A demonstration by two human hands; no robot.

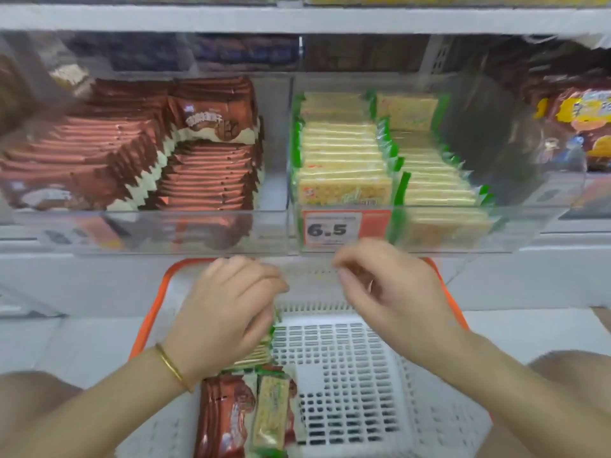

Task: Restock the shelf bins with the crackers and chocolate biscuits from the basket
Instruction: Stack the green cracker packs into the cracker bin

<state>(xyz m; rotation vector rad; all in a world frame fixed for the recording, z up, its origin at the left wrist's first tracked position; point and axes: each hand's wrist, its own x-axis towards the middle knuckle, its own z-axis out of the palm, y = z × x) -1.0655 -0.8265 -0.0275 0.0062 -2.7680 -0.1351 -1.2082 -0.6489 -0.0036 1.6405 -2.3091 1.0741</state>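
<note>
Nearest the camera, a row of brown chocolate biscuit packs [224, 421] is standing on edge in the left part of the white basket [347, 358], with a single cracker pack [271, 408] lying against their right side. Just beyond them, a cracker stack [254, 353] with green edging is sitting upright by the basket's left wall. The left hand [228, 305], wearing a gold bangle [173, 366] at the wrist, is reaching down onto this stack, its fingers curling over the stack's top edge and gripping it. The right hand [390, 292] is hovering over the bare far side of the basket, well apart from the packs, its fingers hanging loosely curled and holding nothing.

Beyond the basket, two clear bins are sitting side by side on the shelf. The left bin [165, 233] is holding chocolate biscuits [205, 180] packed in rows. The right bin [463, 241] is holding crackers [344, 160] in two rows, with room showing on its right side. An orange price tag [334, 229] reading 6.5 is sitting on the right bin's front, just above the right hand. A white shelf board [297, 18] is running across above both bins.
</note>
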